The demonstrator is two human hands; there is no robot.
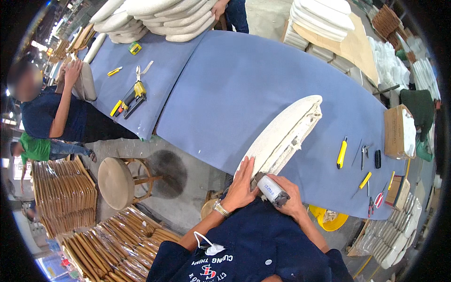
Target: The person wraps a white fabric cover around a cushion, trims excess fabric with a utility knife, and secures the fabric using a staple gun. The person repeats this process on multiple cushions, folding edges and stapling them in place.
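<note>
A cream, fabric-covered seat cushion [277,134] leans at a slant over the near edge of the blue table, its rough, frayed underside turned to the right. My left hand [242,185] grips its near end, fingers along the cover and thumb by the underside. Wrapped in my right hand [290,195] is a grey-and-black staple gun [272,189], its nose against or very close to the cushion's near end. The nose's exact contact is hidden.
On the blue table [225,84] lie a yellow cutter [342,152], a yellow-handled screwdriver [362,180], red scissors [379,199] and a yellow-black tool [131,98]. Cushion stacks [164,19] stand at the back. Left are a co-worker [51,108] and a stool [116,183]; a yellow bucket [336,222] is lower right.
</note>
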